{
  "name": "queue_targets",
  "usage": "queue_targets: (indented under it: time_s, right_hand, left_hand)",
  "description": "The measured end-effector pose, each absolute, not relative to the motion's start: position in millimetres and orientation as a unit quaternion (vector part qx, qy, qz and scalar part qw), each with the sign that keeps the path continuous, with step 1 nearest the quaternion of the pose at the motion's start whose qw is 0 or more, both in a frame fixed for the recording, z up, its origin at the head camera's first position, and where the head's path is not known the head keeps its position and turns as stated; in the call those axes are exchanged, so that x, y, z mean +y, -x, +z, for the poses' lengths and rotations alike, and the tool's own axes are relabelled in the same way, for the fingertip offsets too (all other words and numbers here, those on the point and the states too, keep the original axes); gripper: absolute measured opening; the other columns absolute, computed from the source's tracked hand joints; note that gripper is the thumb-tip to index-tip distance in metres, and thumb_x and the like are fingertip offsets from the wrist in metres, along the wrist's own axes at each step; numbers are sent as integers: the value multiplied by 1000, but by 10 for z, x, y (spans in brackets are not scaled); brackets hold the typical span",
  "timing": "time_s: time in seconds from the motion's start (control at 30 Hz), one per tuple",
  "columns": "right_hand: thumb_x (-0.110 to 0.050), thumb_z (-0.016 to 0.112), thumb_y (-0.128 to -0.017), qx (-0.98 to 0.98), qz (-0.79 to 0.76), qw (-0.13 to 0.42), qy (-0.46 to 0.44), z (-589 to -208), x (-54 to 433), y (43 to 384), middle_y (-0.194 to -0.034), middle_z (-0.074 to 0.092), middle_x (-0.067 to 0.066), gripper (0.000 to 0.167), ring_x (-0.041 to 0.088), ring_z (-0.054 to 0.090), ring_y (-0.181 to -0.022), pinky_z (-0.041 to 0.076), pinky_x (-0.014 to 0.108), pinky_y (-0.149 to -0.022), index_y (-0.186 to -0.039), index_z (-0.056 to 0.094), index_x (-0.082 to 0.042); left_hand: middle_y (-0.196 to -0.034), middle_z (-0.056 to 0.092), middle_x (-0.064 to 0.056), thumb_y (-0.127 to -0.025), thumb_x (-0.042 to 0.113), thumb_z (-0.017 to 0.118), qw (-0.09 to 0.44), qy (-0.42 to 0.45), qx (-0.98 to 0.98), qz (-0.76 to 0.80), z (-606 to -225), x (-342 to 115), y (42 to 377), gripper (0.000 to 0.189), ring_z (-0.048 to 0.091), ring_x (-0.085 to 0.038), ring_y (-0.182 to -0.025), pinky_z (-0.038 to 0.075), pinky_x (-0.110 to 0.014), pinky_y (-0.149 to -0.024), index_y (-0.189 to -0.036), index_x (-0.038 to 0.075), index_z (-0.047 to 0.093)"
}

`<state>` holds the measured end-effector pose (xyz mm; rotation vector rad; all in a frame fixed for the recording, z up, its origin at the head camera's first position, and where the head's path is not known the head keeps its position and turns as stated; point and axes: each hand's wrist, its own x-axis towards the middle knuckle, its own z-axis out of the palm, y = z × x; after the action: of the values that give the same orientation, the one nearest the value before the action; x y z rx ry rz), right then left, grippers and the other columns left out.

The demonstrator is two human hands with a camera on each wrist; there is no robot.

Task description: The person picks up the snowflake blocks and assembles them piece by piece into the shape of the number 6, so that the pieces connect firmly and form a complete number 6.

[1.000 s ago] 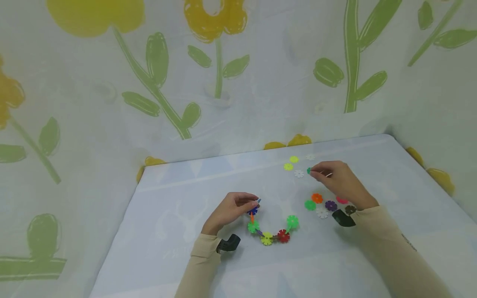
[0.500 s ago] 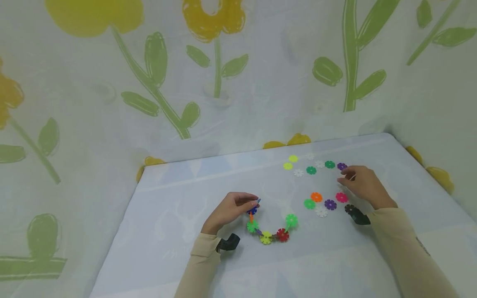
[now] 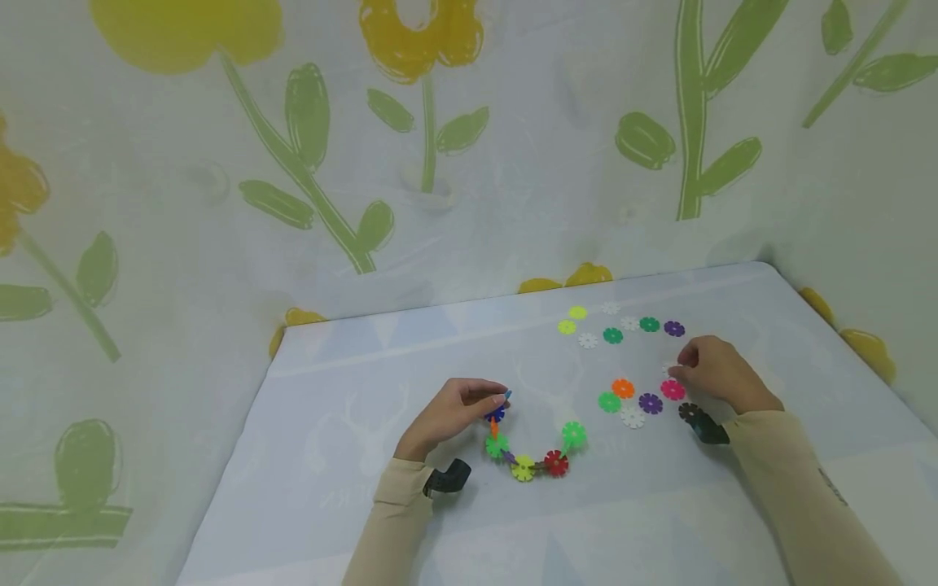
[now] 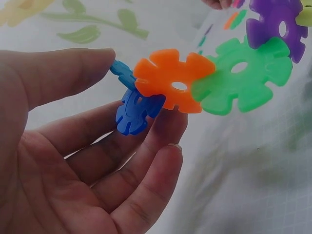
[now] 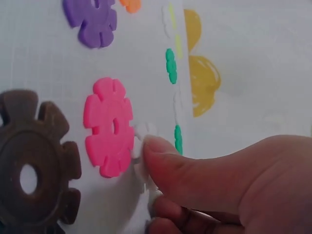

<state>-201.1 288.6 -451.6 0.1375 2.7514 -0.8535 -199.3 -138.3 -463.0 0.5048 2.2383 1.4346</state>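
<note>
My left hand (image 3: 456, 417) pinches one end of a chain of interlocking plastic snowflake discs. In the left wrist view its thumb meets a light blue disc (image 4: 124, 74), with a dark blue disc (image 4: 138, 113), an orange disc (image 4: 170, 78) and a green disc (image 4: 239, 78) linked on. The chain curves on past a yellow disc (image 3: 523, 468) and a red disc (image 3: 556, 463) to a bright green disc (image 3: 574, 435). Beside a loose pink disc (image 5: 109, 126), my right hand (image 3: 721, 374) pinches a white snowflake disc (image 5: 142, 168), its thumb over the disc and its fingers curled beneath.
Nearest the right wrist lies a brown disc (image 5: 36, 165). Loose purple (image 3: 650, 404), orange (image 3: 623, 388) and green (image 3: 609, 402) discs are grouped left of it. Farther back are more discs, among them yellow (image 3: 567, 327) and dark green (image 3: 612, 335). A flower-printed curtain (image 3: 513, 228) rises behind the table.
My right hand has moved right and toward me from the far dark green disc, past the far purple one, to the white disc by the pink one. The left hand holds still.
</note>
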Motion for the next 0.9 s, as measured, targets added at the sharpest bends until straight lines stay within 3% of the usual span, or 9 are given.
queue_targets:
  time_s: [0.4,0.7,0.9]
  right_hand:
    - [-20,71,-98,942,-328,77,3,-4407,2765,2026,-110,68,27,37,35,61,-98,59,52,-91,-121,66,9]
    - [-29,66,-102,923,-381,63,7,-4221,2539,1994,-103,74,21,39,27,68,-89,55,27,-73,-122,71,5]
    - [-28,67,-102,912,-406,51,40,-4100,2287,2005,-96,76,17,34,25,68,-85,55,28,-72,-114,76,3]
  left_hand:
    - [-131,73,-7,-104,34,63,214,-182,812,511,-4612,-1392,1989,38,70,-20,-119,54,-42,-106,-133,11,69]
    - [-129,74,-6,-104,35,63,213,-182,814,509,-4588,-1381,1982,37,70,-19,-118,54,-42,-106,-132,11,70]
    - [-130,74,-7,-104,34,62,210,-187,813,509,-4583,-1381,1975,37,70,-20,-118,54,-43,-107,-132,11,70]
